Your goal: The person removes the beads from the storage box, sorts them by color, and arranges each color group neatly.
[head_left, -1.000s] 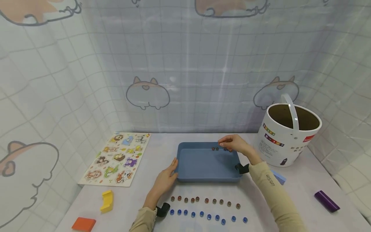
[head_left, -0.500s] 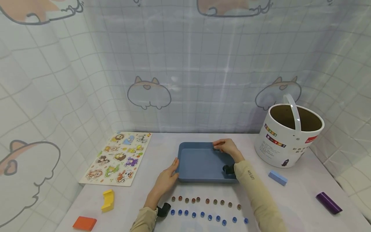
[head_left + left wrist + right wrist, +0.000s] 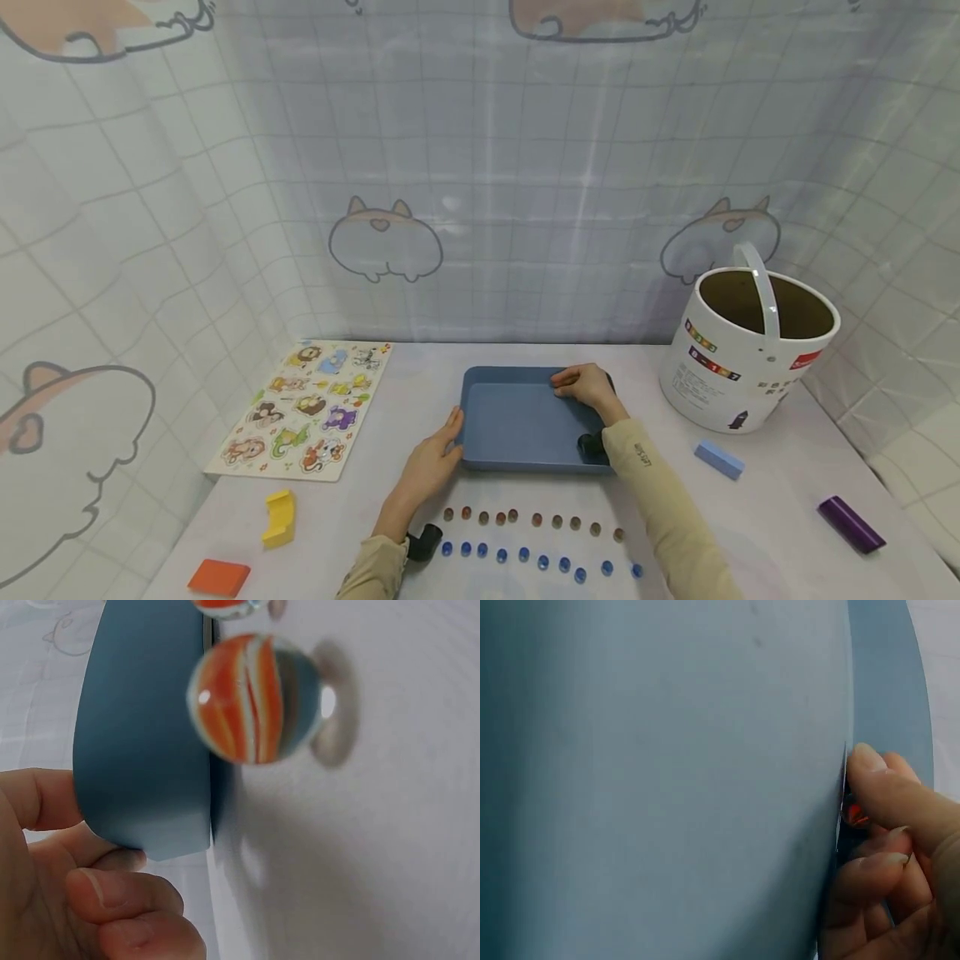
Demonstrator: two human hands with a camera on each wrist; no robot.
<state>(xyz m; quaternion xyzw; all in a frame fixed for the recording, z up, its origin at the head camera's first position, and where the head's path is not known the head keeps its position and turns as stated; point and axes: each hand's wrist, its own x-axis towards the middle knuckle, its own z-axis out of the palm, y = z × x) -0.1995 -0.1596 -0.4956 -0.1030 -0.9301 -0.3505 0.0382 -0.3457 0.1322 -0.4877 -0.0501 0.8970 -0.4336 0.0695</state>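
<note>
A shallow blue-grey tray [image 3: 517, 425] lies on the table before me. My left hand [image 3: 427, 462] rests at its left side, fingers along the outer wall; the left wrist view shows fingertips touching the tray's corner. Inside the tray's back right part is my right hand [image 3: 587, 388], thumb and fingers drawn together low by the back wall. A red marble [image 3: 855, 812] shows between thumb and fingers in the right wrist view; other marbles there are hidden by the hand. An orange-and-white marble [image 3: 244, 701] lies close beside the tray in the left wrist view.
In front of the tray run a row of reddish-brown marbles [image 3: 537, 520] and a row of blue marbles [image 3: 523, 554]. An animal puzzle board [image 3: 300, 417], yellow block [image 3: 279, 520] and orange block [image 3: 217, 577] sit left. A white bucket [image 3: 705, 375], blue block [image 3: 719, 460] and purple block [image 3: 851, 525] sit right.
My right hand has moved left and lower into the tray's back part, covering the marbles that showed there, then stayed nearly still. The left hand has kept its place at the tray.
</note>
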